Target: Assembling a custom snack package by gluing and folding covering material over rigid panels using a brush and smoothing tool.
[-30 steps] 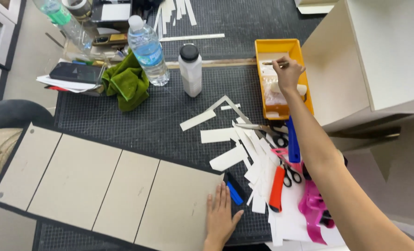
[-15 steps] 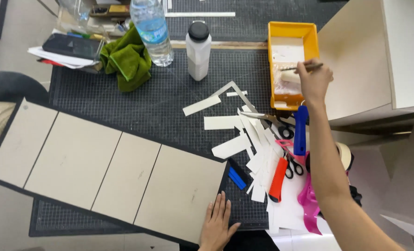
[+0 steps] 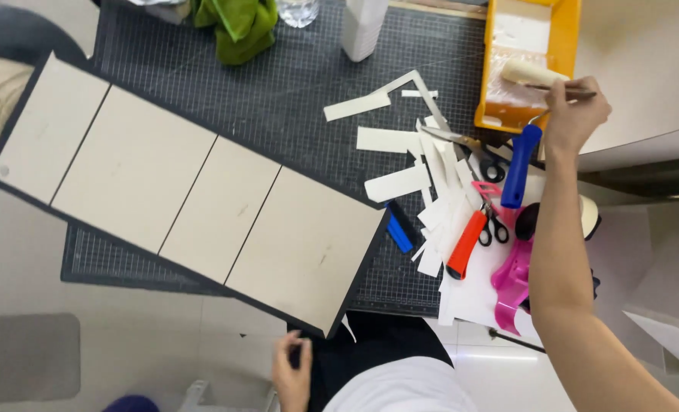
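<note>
With your right hand [image 3: 576,114] closed on the thin brush [image 3: 566,91] over the yellow tray [image 3: 560,15] at the mat's far right corner, lift it level while your left hand [image 3: 292,371], fingers curled and empty, steadies the panelled board [image 3: 179,183] at the near edge.

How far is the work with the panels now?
Done: four beige panels lie spaced on the black backing. In hand: the right hand holds a thin brush handle beside the yellow tray; the left hand is off the board. Left: no wet glue shows on the panels; paper strips lie loose.
</note>
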